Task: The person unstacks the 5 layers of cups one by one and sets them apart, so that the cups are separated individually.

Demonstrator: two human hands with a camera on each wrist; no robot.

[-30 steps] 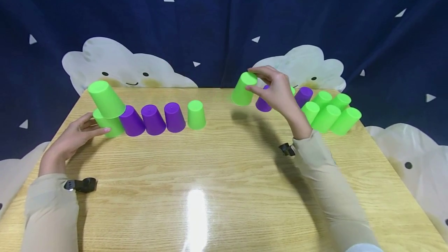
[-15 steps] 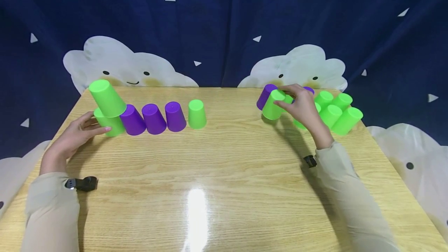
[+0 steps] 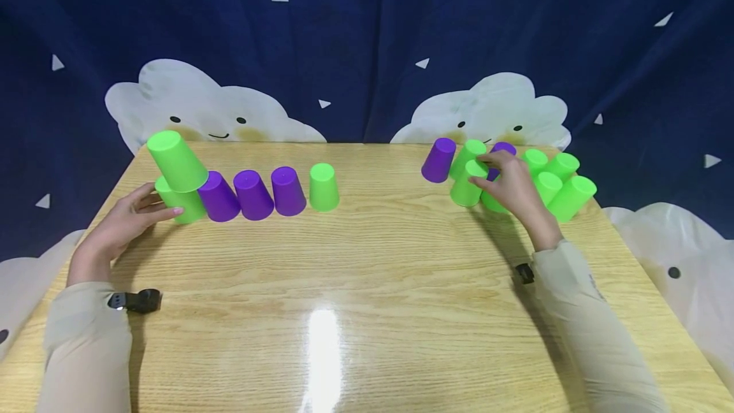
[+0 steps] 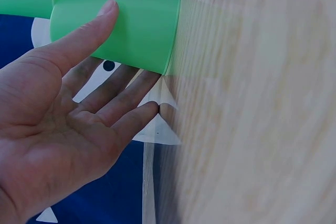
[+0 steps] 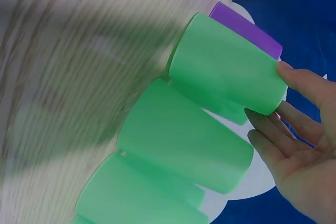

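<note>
- The desk (image 3: 367, 273) is light wood with a fine brown grain and a white glare streak near its front.
- On the left, two bright green cups (image 3: 176, 161), one tilted on top of the other (image 3: 182, 204), start a row of three purple cups (image 3: 252, 194); a green cup (image 3: 323, 187) ends it.
- On the right, a purple cup (image 3: 438, 159) stands beside a cluster of bright green cups (image 3: 559, 187), with another purple one (image 3: 503, 148) at the back.
- The green cup (image 3: 467, 183) at the right hand (image 3: 513, 187) is the same bright green.
- The backdrop (image 3: 367, 37) is dark navy, scattered with small white triangles and white clouds with black dot eyes and smiles.
- Both sleeves (image 3: 86, 349) are beige; black straps (image 3: 134, 301) sit at the wrists.
</note>
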